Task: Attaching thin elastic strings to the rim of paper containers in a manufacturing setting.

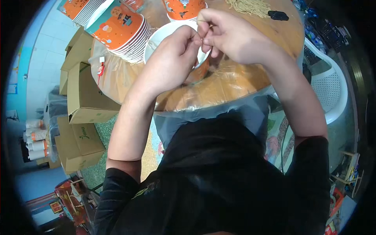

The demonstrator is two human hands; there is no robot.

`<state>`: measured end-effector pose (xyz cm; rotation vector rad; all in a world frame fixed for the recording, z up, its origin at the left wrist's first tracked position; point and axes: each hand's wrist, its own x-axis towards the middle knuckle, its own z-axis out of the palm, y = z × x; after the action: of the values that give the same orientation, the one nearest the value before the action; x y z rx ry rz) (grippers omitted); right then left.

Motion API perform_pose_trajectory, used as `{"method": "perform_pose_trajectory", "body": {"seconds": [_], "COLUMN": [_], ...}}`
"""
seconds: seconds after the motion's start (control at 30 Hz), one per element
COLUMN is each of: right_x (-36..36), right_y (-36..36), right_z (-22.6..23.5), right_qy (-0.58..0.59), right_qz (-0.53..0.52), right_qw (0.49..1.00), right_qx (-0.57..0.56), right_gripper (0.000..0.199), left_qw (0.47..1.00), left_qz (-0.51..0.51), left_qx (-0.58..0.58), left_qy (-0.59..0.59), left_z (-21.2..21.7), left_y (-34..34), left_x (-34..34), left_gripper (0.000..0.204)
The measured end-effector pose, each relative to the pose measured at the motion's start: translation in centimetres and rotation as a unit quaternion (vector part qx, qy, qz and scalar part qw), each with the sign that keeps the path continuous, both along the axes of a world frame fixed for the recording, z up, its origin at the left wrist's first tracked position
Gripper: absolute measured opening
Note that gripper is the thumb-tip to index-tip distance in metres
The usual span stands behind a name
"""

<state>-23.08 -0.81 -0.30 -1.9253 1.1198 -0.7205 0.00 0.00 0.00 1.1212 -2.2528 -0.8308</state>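
A paper bucket, white inside with an orange outer wall, stands near the table's front edge with its mouth up. Above its right side my left hand and my right hand meet, fingertips pinched together. Between them is a thin cord, mostly hidden by the fingers. A pale loop of cord shows at the bucket's left rim. Left of it leans a stack of orange and teal printed paper buckets, and another orange bucket stands behind.
Plastic film covers the round table. At its far side lie a bundle of tan cords and a black object. Cardboard boxes stand on the left, a white plastic chair on the right. A red-and-white item lies near the left edge.
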Motion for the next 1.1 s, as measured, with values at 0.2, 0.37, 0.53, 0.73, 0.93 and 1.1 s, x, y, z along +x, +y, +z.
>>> {"method": "perform_pose_trajectory", "body": {"seconds": [0.2,0.37,0.53,0.73,0.93,1.1], "right_x": [0.4,0.5,0.7,0.6,0.4,0.4], "right_y": [2.4,2.6,2.4,2.6,3.2,3.9], "right_z": [-0.5,-1.9,-3.6,-4.0,-4.2,-4.1], "right_qy": [-0.213,-0.203,-0.186,-0.311,-0.399,-0.419], "right_qz": [-0.093,-0.07,-0.109,-0.135,-0.143,-0.138], "right_qw": [0.972,0.977,0.975,0.937,0.887,0.875], "right_qx": [0.045,0.021,-0.059,0.085,0.185,0.197], "right_gripper": [0.007,0.013,0.019,0.024,0.023,0.022], "left_qw": [0.996,0.987,0.986,0.986,0.96,0.951], "left_qz": [0.007,0.026,0.027,0.008,-0.046,-0.04], "left_qx": [-0.071,-0.156,-0.162,-0.163,-0.276,-0.304], "left_qy": [0.057,-0.003,-0.001,0.037,-0.013,-0.031], "left_z": [-1.1,-0.5,-0.8,-0.9,-0.9,-0.8], "left_y": [0.6,1.7,1.3,1.7,0.8,0.9], "left_x": [-0.1,-0.8,-0.9,-0.9,-0.9,-1.0], "left_gripper": [0.015,0.014,0.015,0.017,0.022,0.019]}}
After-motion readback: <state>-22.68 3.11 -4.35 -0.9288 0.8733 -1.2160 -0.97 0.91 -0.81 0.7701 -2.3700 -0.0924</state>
